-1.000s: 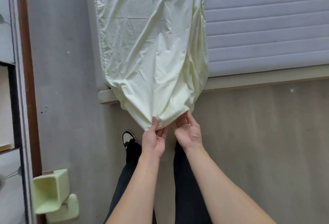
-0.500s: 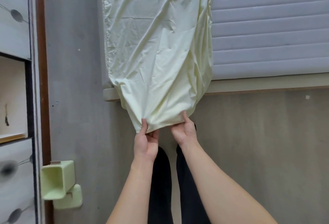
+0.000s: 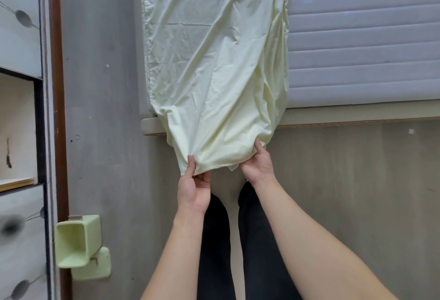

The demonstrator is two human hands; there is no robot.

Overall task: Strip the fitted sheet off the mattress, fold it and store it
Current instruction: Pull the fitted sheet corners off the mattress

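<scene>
The pale yellow sheet (image 3: 214,61) lies bunched over the mattress (image 3: 362,44) end, its lower edge drawn off past the bed frame (image 3: 333,118); the left hand (image 3: 194,187) pinches that edge; the right hand (image 3: 258,164) grips it just beside.

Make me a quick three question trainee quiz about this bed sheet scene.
1. True or false: both hands grip the sheet.
2. The bare mattress lies on which side of the sheet? A) the person's right B) the person's left
3. Fill in: the green bin stands beside the ____.

Key: 1 true, left hand and right hand pinch its lower edge; 2 A; 3 cabinet.
</scene>
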